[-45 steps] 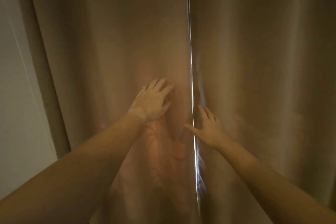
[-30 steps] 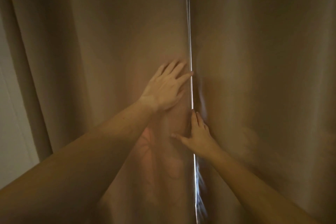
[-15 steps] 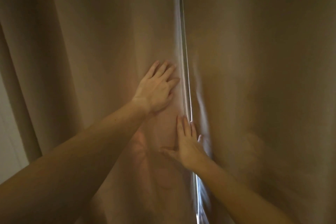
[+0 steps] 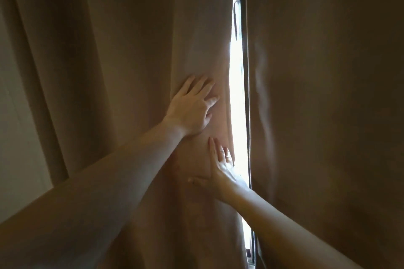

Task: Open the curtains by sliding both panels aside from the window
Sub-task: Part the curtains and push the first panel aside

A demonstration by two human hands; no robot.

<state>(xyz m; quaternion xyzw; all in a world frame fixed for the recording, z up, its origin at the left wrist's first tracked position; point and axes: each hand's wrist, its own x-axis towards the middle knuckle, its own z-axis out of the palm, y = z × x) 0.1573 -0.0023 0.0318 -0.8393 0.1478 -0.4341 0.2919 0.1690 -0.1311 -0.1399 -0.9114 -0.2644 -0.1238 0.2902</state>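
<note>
Two beige curtain panels hang in front of a window. My left hand (image 4: 192, 108) lies flat, fingers spread, on the left panel (image 4: 135, 46) close to its inner edge. Just below it my right hand (image 4: 219, 170) also rests flat on the left panel at that edge, with its fingers partly behind the fabric on the bright side. Neither hand pinches the cloth. Between the panels a narrow bright gap (image 4: 237, 85) shows the window. The right panel (image 4: 323, 94) hangs straight and is untouched.
A pale wall (image 4: 15, 137) stands at the far left beside the left panel's outer folds. A dark vertical strip (image 4: 246, 94), perhaps a window frame bar, runs along the gap next to the right panel's edge.
The slit between the panels has widened into a bright gap as the left panel's edge shifted left. My right hand has moved from the seam onto the left panel's edge.
</note>
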